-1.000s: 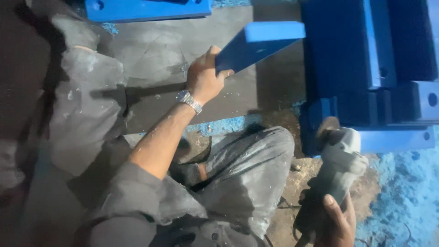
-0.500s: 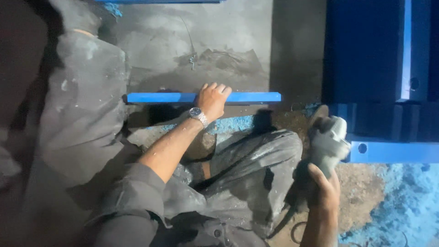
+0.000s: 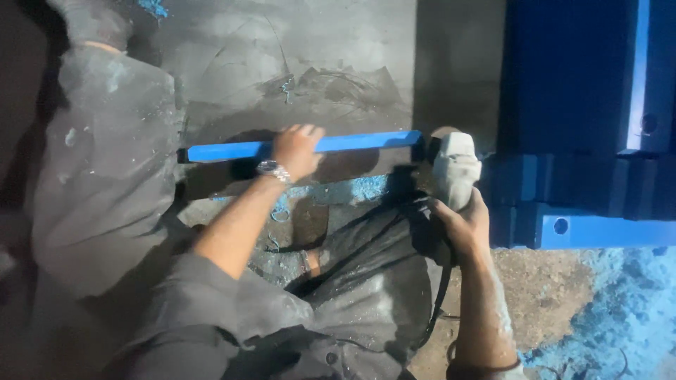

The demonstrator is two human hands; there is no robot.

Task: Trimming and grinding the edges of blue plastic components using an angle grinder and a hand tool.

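Since half a second ago, the right hand (image 3: 461, 222) has carried the grey angle grinder (image 3: 454, 169) up and leftward, so its head now sits at the right end of the blue bar (image 3: 352, 143); a second ago the bar was tilted up in the air, and it now lies level.

Left hand (image 3: 297, 149): closed over the blue bar near its middle, fingers draped across the top edge. A metal wristwatch (image 3: 273, 169) sits on that wrist.

Right hand: wrapped fully round the grinder's body, with a black cable (image 3: 438, 299) trailing down beside the forearm.

Blue bar: horizontal, across the grey floor (image 3: 296, 56), just beyond the person's knees.

Blue shavings (image 3: 620, 302) lie at lower right. Stacked blue blocks (image 3: 584, 141) stand just right of the grinder.
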